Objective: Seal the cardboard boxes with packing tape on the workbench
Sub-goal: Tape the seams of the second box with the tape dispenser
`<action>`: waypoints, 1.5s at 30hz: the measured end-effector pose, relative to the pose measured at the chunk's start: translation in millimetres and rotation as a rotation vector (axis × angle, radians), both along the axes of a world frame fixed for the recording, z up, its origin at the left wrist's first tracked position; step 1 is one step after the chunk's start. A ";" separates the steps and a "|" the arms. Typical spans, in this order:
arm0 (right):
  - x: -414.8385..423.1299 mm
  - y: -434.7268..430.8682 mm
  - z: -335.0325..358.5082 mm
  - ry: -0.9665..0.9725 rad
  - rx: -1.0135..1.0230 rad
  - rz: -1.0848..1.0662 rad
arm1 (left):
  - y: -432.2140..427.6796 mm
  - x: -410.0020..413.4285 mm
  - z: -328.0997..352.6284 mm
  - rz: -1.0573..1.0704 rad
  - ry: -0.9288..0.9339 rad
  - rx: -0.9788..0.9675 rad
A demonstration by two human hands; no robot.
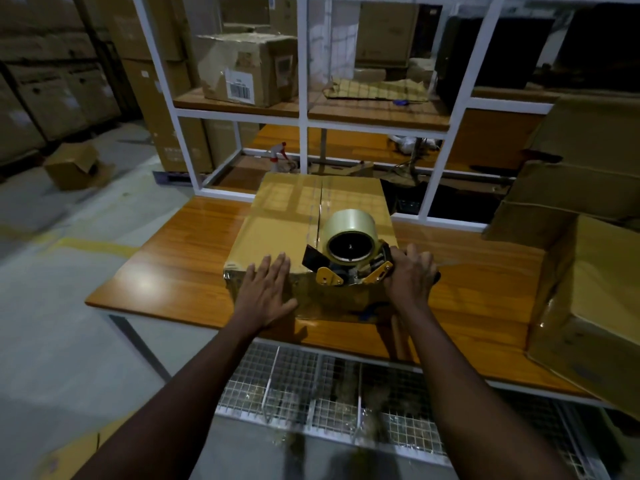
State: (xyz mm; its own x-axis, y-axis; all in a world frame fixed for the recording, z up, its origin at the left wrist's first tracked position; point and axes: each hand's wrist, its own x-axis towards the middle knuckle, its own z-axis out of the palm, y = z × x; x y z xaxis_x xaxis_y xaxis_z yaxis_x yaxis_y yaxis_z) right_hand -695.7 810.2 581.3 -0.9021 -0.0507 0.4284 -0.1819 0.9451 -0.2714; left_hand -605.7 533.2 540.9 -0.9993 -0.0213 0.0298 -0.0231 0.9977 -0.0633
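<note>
The left hand [266, 289] is pressing flat, fingers straight, on the near edge of the cardboard box [298, 216]. The right hand [412, 277] is gripping the tape dispenser [349, 252], sitting at its ten o'clock on that edge. The box is stretching toward twelve o'clock on the workbench [180, 268]; other boxes [588, 306] are standing at three o'clock.

— What sort of place is this?
— A warehouse packing bay. Stacked cartons [52, 88] rise far left of the fingers [275, 271]. Beyond the fingers, a white rack [303, 81] holds a barcode-labelled box [249, 64]. Concrete floor [69, 323] lies below-left.
</note>
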 end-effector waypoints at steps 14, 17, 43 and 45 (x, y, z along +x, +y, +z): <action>-5.8 66.1 3.1 -0.053 -0.065 0.018 | 82.7 -22.0 14.2 0.024 -0.054 -0.054; -5.8 68.6 2.4 -0.065 -0.083 0.035 | 97.1 -26.2 10.2 -0.008 -0.046 -0.078; -13.0 35.5 -26.6 -0.118 -0.140 0.063 | 67.1 -10.0 11.2 0.028 -0.060 -0.045; -11.5 39.9 -28.2 -0.097 -0.146 0.057 | 64.8 -9.1 9.8 0.021 -0.055 -0.050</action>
